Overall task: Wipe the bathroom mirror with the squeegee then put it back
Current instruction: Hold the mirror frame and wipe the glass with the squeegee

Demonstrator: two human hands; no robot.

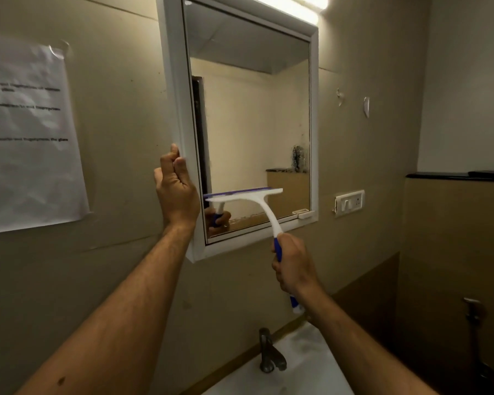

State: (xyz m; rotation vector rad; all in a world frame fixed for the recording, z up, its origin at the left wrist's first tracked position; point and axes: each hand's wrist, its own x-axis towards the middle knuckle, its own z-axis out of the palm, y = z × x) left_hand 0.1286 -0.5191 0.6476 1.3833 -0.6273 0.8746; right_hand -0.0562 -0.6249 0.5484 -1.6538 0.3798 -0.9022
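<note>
i see two bare forearms, no sleeves, watch or rings visible. left hand (pixel 177 192) and right hand (pixel 293 263) are ungloved. light hair covers both forearms; one small dark mark sits on the left forearm near the elbow.

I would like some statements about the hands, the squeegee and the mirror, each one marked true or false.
1. The right hand holds the squeegee by its blue handle. True.
2. The squeegee blade lies against the top part of the mirror. False: it lies near the bottom left part of the glass.
3. The left hand grips the left edge of the white mirror frame. True.
4. The light above the mirror is off. False: it glows brightly.
5. A faucet stands below, over a white sink. True.
6. The paper sheet hangs to the right of the mirror. False: it hangs to the left.
</note>
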